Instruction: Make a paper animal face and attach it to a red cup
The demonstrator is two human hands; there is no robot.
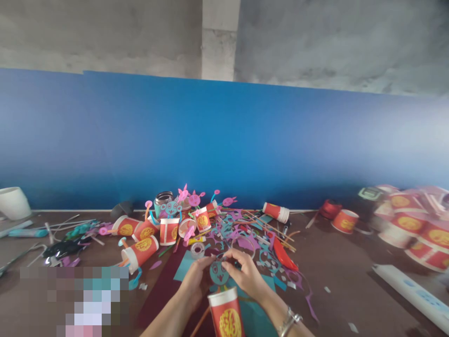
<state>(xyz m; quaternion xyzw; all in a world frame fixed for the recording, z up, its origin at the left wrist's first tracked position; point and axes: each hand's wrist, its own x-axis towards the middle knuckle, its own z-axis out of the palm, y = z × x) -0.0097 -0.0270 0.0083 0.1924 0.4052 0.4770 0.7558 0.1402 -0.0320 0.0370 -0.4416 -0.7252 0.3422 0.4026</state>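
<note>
A round teal paper face [219, 275] with drawn eyes and mouth is between my hands. It stands just above a red paper cup [228, 316] with a white rim and yellow print, close to my body. My left hand [198, 278] is closed at the face's upper left edge. Against its upper right edge, my right hand [246, 276] is closed too, thumb and fingers pinched together. Exactly what sits between the fingertips is partly hidden. Under my hands lie teal paper sheets [257, 316] and a dark red sheet [159, 292]. A roll of clear tape [198, 250] lies just beyond my left hand.
Several paper cups with figures [169, 231] stand or lie at the back left. Teal and purple scraps [245, 238], sticks and red-handled scissors [284, 256] spread beyond my hands. Right are stacked cups [409, 220] and a white power strip [414, 292]. A blue partition [224, 140] bounds the table.
</note>
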